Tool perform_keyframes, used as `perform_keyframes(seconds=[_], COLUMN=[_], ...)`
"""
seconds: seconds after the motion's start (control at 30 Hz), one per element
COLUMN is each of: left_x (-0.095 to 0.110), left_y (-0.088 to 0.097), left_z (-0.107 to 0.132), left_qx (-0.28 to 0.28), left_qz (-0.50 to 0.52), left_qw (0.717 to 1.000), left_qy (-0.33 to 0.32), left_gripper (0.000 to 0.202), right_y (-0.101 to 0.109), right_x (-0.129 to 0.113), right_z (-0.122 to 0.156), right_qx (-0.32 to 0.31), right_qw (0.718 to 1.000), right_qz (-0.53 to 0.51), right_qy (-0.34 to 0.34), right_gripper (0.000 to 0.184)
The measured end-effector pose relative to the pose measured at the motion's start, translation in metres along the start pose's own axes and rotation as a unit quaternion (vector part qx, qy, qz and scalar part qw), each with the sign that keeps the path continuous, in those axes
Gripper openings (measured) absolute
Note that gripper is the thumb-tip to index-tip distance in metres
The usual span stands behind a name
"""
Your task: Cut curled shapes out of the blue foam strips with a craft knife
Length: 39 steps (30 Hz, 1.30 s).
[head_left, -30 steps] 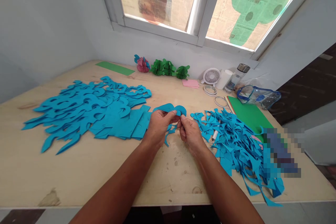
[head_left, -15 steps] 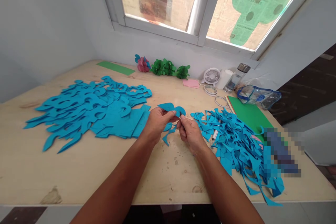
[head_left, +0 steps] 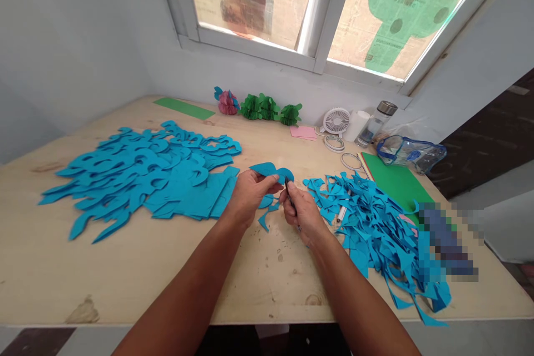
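Between thumb and fingers, my left hand (head_left: 249, 192) pinches a curved piece of blue paper (head_left: 263, 168) held just above the table. My right hand (head_left: 303, 212) is closed around dark scissors (head_left: 291, 200), whose blades meet the right end of that piece. Left of my hands lies a broad pile of curved blue paper cut-outs (head_left: 137, 161), with flat blue sheets (head_left: 208, 194) nearest my left hand. A heap of blue paper scraps (head_left: 375, 222) spreads to the right of my right hand, and small scraps (head_left: 264, 219) lie under my hands.
Along the wall stand green paper figures (head_left: 267, 107), a pink one (head_left: 227, 102), a small white fan (head_left: 336, 121) and a bottle (head_left: 377, 122). Tape rolls (head_left: 351, 161), a clear pouch (head_left: 411, 154) and green sheets (head_left: 396, 183) sit at the right. A marker (head_left: 341, 213) lies among the scraps.
My right hand has turned slightly, and the dark scissors now show plainly at the blue piece's right end. My left hand keeps its pinch almost in place.
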<state>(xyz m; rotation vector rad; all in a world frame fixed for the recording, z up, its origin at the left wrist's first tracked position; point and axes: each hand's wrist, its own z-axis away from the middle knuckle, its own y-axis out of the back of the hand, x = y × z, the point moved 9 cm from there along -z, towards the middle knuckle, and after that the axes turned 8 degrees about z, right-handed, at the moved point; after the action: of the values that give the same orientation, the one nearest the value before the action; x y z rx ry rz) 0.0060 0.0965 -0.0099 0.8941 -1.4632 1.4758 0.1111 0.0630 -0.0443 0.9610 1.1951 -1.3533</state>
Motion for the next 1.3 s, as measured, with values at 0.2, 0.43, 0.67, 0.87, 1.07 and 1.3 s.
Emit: perform_keyframes(seconds=[0.2,0.43,0.67,0.87,1.07,1.3], left_x=[-0.014,-0.023,-0.024,-0.012,-0.011,-0.013], left_y=[-0.007,-0.013,-0.009,0.006,-0.002,-0.003], left_z=[0.001,0.003,0.003,-0.002,0.000,0.000], left_qx=[0.002,-0.017,-0.004,0.036,-0.013,-0.008], left_qz=[0.118,0.151,0.144,0.130,0.035,0.033], left_qw=[0.993,0.987,0.987,0.990,0.999,0.999], left_qy=[0.027,0.052,0.065,0.037,0.039,0.031], left_gripper=[0.017,0.016,0.019,0.027,0.024,0.021], right_y=[-0.001,0.005,0.010,0.009,0.016,0.010], right_x=[0.000,-0.004,-0.009,-0.012,-0.014,-0.011], right_z=[-0.001,-0.003,-0.001,-0.001,-0.002,-0.001], right_qx=[-0.001,0.026,0.037,0.013,0.043,0.024], right_qw=[1.000,0.999,0.998,0.998,0.998,0.999], right_qz=[0.012,0.013,0.007,0.034,0.024,0.024], right_qy=[0.019,0.045,0.045,0.050,0.047,0.041], right_gripper=[0.044,0.045,0.045,0.043,0.043,0.042])
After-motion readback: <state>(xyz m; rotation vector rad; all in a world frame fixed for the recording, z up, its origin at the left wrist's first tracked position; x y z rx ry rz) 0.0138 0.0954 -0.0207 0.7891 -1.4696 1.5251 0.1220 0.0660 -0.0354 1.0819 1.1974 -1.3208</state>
